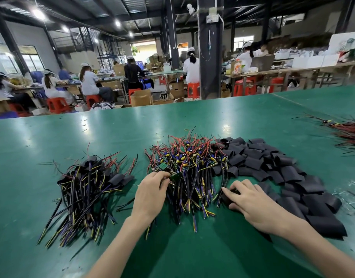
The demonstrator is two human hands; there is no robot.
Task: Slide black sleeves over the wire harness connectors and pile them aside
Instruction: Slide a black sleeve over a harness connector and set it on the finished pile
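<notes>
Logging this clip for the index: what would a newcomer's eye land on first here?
A tangled harness pile of red, yellow and blue wires lies at the middle of the green table, black sleeves spread against its right side. The left hand pinches a green board at the pile's near edge, the right hand grips one sleeve; a sleeved pile lies apart on the left.

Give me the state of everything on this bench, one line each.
left hand, pinching a green board in the middle pile.
right hand, fingers curled over one black sleeve.
bare harnesses, heaped in the middle, unsleeved.
sleeved harnesses, piled at left.
loose sleeves, heaped at right, flattened.
far wires, lying apart at the right edge.
</notes>
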